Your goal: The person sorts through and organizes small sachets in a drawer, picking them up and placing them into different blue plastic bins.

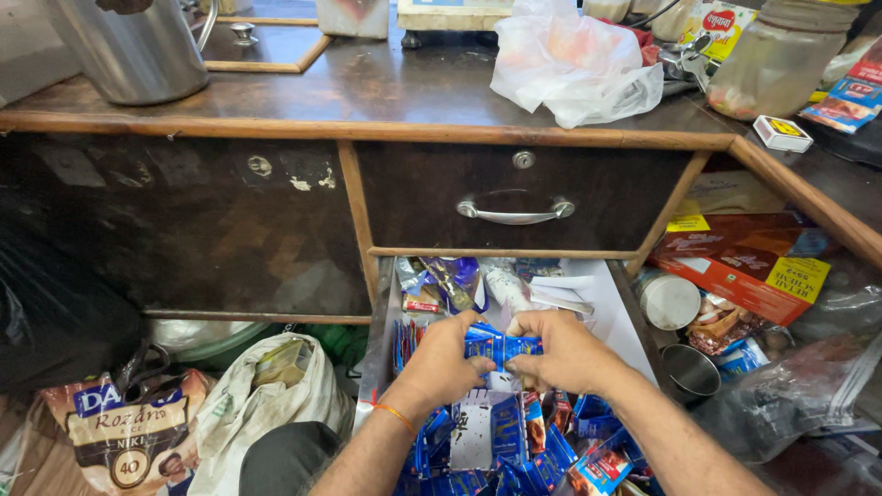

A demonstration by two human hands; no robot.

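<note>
two hands meet over an open drawer low in the frame. left hand and right hand each pinch one end of a small blue sachet strip, fingers closed on it, thumbs on top, hands nearly touching.

- handling, as a judgement: strip looks light, thin, limp; glossy foil, likely slick. best held by its flat sealed edges, as now; pinching the filled middles risks a burst.
- more blue sachets heaped at 6 o'clock of the hands; mixed packets at 12 o'clock, at the drawer's back.
- shut drawer with metal handle above.
- steel cup and red carton at 3 o'clock; cloth bag at 9 o'clock.

hidden: fingertips under the strip; strip's length and whether it is torn; drawer's floor. plastic at 4 o'clock blurs what lies behind it. forearms cut off at the bottom edge.
</note>
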